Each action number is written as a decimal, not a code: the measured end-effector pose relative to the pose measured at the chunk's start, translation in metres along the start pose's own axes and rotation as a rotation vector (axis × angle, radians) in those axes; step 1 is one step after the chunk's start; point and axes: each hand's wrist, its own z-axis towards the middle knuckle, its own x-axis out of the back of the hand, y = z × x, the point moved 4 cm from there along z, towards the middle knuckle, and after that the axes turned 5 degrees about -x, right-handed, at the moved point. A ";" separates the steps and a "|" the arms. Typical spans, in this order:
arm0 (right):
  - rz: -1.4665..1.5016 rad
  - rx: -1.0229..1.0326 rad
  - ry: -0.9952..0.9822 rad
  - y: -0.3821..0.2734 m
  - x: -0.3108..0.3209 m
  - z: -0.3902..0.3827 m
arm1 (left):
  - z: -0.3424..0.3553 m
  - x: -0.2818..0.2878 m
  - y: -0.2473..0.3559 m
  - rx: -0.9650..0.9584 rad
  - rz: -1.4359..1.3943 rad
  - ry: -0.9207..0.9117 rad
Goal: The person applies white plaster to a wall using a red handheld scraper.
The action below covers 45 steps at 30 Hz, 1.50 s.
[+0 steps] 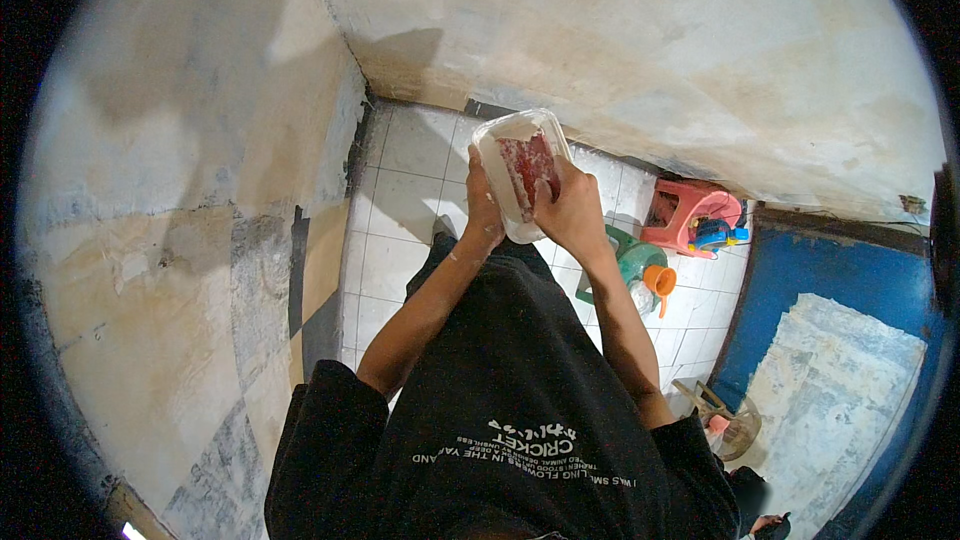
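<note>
I hold a white plastic tub point(487, 148) in front of me, above the tiled floor. My left hand point(482, 205) is closed round the tub's left side, its thumb along the edge. Inside the tub lies a flat red scraper point(527, 165), smeared with white paste. My right hand point(573, 205) grips the scraper at its near right part, thumb on top and fingers over the tub's right rim. Pale smears mark my left wrist. How much paste the tub holds is hard to make out.
Patchy plastered walls point(580, 20) meet at a corner ahead. To the right stand a pink plastic stool point(665, 227), a green container point(640, 258) and an orange dipper point(659, 281). A blue panel point(800, 260) lies beyond them. Another person's hand point(768, 522) shows at the lower right.
</note>
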 end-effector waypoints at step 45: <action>-0.354 -0.100 0.051 -0.013 0.014 0.020 | -0.006 -0.005 0.013 -0.104 0.007 -0.048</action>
